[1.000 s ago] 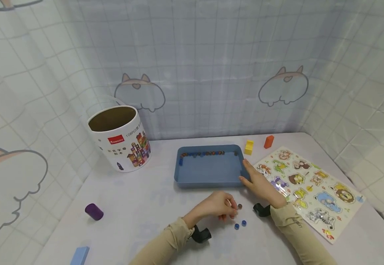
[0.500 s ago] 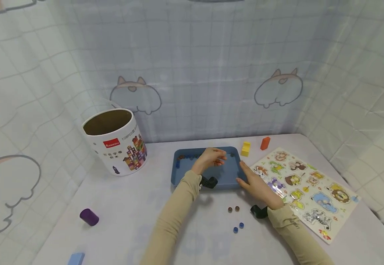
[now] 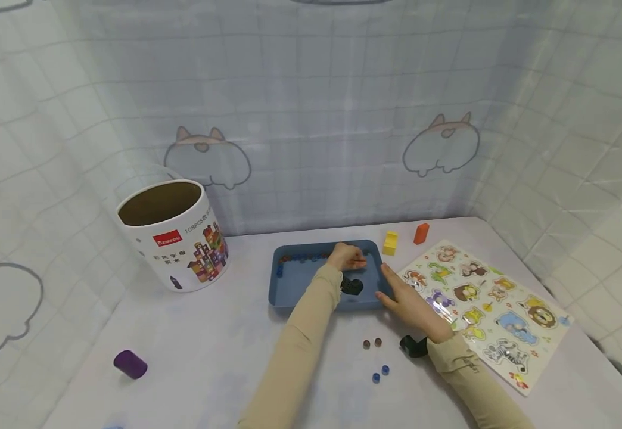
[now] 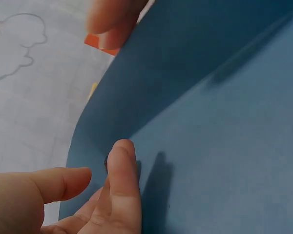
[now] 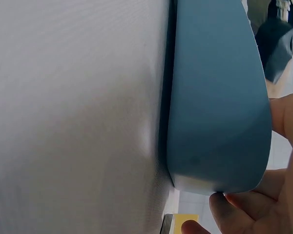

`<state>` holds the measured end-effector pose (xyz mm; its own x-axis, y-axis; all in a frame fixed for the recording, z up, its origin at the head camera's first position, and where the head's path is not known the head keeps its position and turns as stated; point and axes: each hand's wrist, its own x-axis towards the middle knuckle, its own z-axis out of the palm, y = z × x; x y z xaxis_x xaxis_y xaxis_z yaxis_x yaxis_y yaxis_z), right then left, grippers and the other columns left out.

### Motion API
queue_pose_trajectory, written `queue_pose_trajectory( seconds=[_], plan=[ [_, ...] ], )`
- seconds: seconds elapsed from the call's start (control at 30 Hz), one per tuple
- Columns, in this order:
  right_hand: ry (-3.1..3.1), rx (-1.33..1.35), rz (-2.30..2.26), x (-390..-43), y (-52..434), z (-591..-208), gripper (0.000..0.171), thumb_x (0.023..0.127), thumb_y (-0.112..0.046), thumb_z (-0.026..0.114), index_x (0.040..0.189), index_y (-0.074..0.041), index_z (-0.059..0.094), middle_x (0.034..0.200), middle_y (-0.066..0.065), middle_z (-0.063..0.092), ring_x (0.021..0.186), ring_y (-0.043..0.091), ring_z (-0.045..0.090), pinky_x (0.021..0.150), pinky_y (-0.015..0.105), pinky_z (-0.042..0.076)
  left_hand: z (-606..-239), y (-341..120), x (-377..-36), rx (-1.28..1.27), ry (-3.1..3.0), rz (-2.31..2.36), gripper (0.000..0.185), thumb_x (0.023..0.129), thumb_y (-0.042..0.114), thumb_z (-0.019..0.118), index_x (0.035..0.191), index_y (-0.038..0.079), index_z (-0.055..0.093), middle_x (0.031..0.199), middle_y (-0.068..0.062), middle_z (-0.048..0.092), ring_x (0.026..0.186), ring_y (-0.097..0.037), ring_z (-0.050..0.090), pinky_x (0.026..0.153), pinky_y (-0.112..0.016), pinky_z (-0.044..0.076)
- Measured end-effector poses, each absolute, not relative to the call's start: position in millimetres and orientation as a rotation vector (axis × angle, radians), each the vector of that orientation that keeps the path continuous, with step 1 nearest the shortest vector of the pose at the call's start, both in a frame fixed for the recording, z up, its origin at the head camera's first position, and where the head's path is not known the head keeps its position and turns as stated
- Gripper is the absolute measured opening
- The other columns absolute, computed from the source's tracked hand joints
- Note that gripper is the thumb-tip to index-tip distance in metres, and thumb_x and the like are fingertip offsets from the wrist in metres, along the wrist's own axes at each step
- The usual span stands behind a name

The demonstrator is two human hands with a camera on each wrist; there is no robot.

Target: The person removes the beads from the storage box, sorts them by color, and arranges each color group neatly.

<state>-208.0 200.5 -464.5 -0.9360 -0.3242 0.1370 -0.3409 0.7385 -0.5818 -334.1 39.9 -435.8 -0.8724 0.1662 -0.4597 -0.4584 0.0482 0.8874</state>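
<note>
Left hand (image 3: 346, 256): inside the blue tray (image 3: 300, 286), at its far wall, fingertips (image 4: 119, 161) pinched on a small dark bead (image 4: 107, 162) barely visible between them. Right hand (image 3: 407, 301): fingers straight, pressed against the tray's right side wall. Tray contents: a row of small beads (image 3: 305, 258) along the far wall. On the tabletop (image 3: 209, 345) at 6 o'clock of the tray: two brown beads (image 3: 372, 343), two blue beads (image 3: 380, 373). At 3 o'clock: animal puzzle board (image 3: 485, 301). At 1 o'clock: yellow block (image 3: 390, 243), orange block (image 3: 421, 233). At 9 o'clock: open paper tub (image 3: 171, 232), its contents not visible. At 7 o'clock: purple cylinder (image 3: 130, 364).
</note>
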Motion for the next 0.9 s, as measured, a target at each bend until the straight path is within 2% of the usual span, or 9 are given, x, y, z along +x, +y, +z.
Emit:
queue_pose_trajectory(
  seconds=[0.17,0.4,0.53,0.73,0.8,0.9],
  plan=[
    [-2.887,0.573,0.995,-206,198,-466,0.071,0.099,-0.022,0.056,0.152,0.006,0.018,0.157,0.027,0.02,0.143,0.043,0.026,0.113,0.057,0.028,-441,52,-334,-0.311,1.885,1.861,0.037,0.097,0.002,0.053,0.131,-0.011,0.052,0.115,-0.026,0.065,0.101,-0.032,0.07,0.083,-0.03,0.058],
    [-2.883,0.567,0.961,-208,201,-467,0.071,0.099,-0.026,0.056,0.153,0.003,0.019,0.158,0.025,0.021,0.143,0.042,0.028,0.113,0.056,0.03,-438,66,-330,-0.293,1.926,1.831,0.03,0.092,-0.002,0.061,0.119,-0.013,0.059,0.104,-0.024,0.07,0.095,-0.032,0.072,0.082,-0.032,0.058],
    [-2.887,0.569,0.964,-207,200,-467,0.072,0.099,-0.026,0.056,0.153,0.004,0.018,0.158,0.025,0.021,0.143,0.042,0.027,0.114,0.056,0.029,-430,57,-326,-0.211,1.87,1.818,0.031,0.093,-0.001,0.061,0.121,-0.014,0.058,0.107,-0.025,0.068,0.099,-0.032,0.071,0.087,-0.034,0.057],
    [-2.875,0.585,0.947,-209,201,-466,0.071,0.099,-0.024,0.056,0.152,0.005,0.019,0.158,0.026,0.02,0.144,0.042,0.026,0.114,0.056,0.028,-411,38,-324,-0.02,1.849,1.776,0.03,0.095,0.003,0.06,0.12,-0.011,0.061,0.09,-0.013,0.067,0.076,-0.018,0.067,0.091,-0.034,0.055],
    [-2.876,0.588,0.956,-209,201,-465,0.071,0.099,-0.023,0.056,0.152,0.005,0.019,0.158,0.027,0.02,0.144,0.042,0.026,0.114,0.056,0.028,-404,32,-321,0.044,1.853,1.778,0.03,0.095,0.005,0.06,0.121,-0.011,0.061,0.087,-0.01,0.065,0.074,-0.016,0.065,0.094,-0.037,0.054],
    [-2.885,0.59,0.971,-209,200,-463,0.071,0.099,-0.023,0.056,0.152,0.006,0.019,0.157,0.027,0.02,0.144,0.042,0.025,0.114,0.056,0.027,-394,23,-311,0.133,1.874,1.769,0.031,0.097,0.009,0.059,0.122,-0.009,0.059,0.092,-0.01,0.065,0.078,-0.016,0.065,0.099,-0.042,0.05]
  ],
)
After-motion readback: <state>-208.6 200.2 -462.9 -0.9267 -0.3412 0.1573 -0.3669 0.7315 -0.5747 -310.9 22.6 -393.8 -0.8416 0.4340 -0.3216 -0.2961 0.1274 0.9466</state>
